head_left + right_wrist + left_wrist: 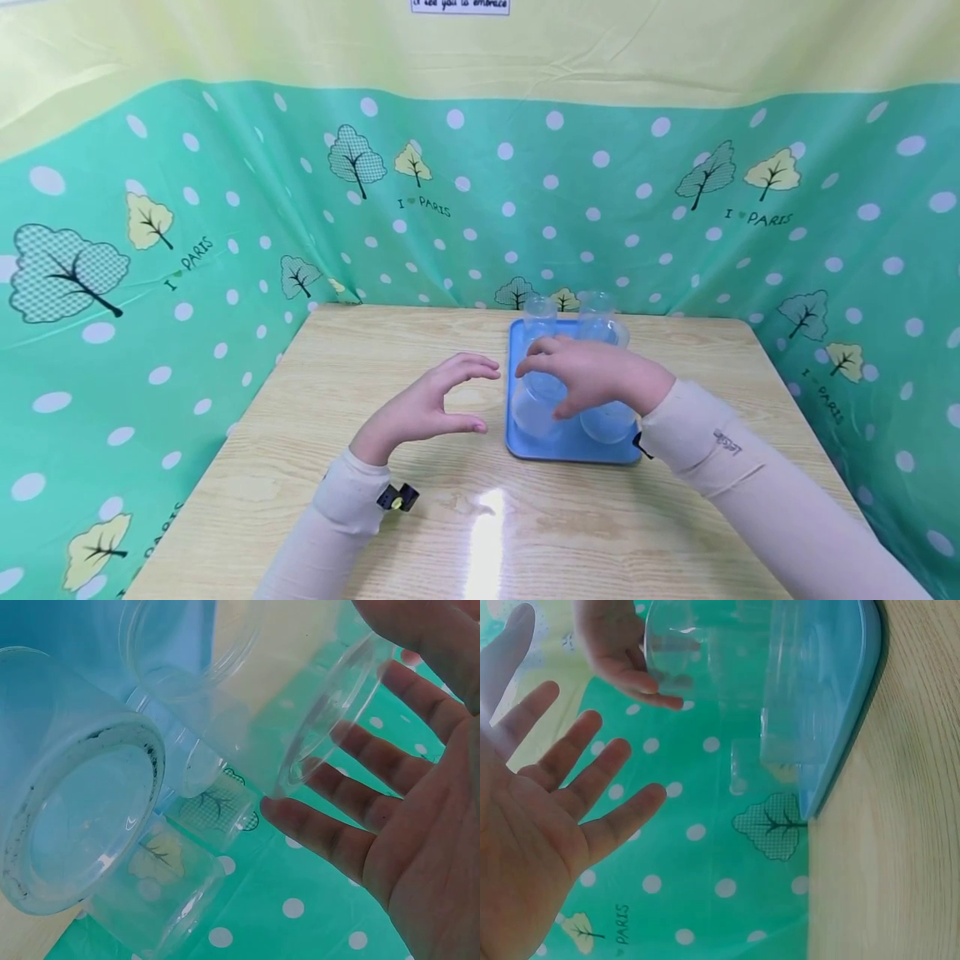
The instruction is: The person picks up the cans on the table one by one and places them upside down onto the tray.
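Observation:
My left hand point(427, 406) hovers over the table left of the blue tray point(573, 450), thumb and fingers apart and nothing between them. In the left wrist view its fingers are spread. My right hand point(592, 371) is above the tray, reaching from the right. Its spread fingers point(360, 802) are right at the rim of a clear, see-through container point(247, 727) at the tray's front left. Beside that stands another clear container point(609, 425) with dark smudges round its rim in the right wrist view. Smaller clear containers point(540, 310) stand behind, partly hidden by my right hand.
The light wooden table point(360, 350) carries the tray right of its middle. A green dotted cloth point(480, 192) with tree prints hangs behind and along both sides. A bright light reflection point(486, 533) shows on the table's near part.

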A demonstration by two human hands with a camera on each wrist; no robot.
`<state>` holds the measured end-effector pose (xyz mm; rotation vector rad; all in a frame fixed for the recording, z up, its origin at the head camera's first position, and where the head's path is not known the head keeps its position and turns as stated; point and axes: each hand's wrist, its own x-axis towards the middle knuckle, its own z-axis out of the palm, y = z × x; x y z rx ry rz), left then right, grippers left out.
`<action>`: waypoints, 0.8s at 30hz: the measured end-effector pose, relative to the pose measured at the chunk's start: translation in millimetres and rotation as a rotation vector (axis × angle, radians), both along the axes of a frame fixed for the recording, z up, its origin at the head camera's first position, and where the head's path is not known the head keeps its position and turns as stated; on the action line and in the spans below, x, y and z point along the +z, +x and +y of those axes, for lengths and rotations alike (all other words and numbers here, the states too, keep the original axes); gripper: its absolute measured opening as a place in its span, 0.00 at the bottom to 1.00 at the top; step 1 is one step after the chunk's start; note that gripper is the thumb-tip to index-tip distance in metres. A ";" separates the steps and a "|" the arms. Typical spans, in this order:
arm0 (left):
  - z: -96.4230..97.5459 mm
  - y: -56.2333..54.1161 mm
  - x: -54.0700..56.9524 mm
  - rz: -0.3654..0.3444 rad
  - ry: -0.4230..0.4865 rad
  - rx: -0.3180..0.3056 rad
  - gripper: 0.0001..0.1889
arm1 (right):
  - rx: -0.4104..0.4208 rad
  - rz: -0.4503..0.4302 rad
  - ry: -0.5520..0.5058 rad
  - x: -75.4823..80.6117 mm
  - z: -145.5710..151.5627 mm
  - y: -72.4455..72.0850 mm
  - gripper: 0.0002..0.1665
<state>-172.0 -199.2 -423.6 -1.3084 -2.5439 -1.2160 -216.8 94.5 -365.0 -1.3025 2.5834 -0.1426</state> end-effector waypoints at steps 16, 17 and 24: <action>-0.3 1.0 -1.1 -0.034 -0.017 -0.004 0.35 | -0.045 -0.041 0.106 -9.5 -8.3 -1.4 0.42; -0.2 1.1 -1.3 -0.038 -0.019 -0.004 0.34 | -0.043 -0.039 0.107 -10.4 -8.2 -1.5 0.42; 0.8 0.1 -0.4 -0.003 -0.011 0.012 0.29 | -0.044 -0.038 0.102 -15.8 -8.1 -1.1 0.42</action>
